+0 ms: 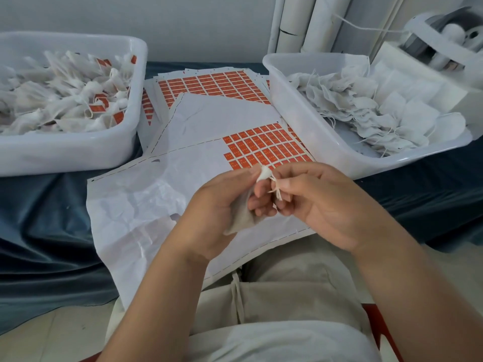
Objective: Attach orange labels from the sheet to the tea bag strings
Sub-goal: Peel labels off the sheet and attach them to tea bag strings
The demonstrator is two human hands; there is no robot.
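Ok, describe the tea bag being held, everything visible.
The tea bag is an off-white pouch of thin gauzy fabric, gathered at its top. The left hand grips its body, holding it tilted above the label sheet. Its short white string hangs from the gathered neck, pinched by the right hand. No orange label shows on it.

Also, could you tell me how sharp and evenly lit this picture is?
Head view: soft, even light, little glare; the tea bag, left hand and right hand are fairly sharp; the white machine top right is blurred; the rim of the left tub bows from wide-angle distortion; print on the orange labels is unreadable.
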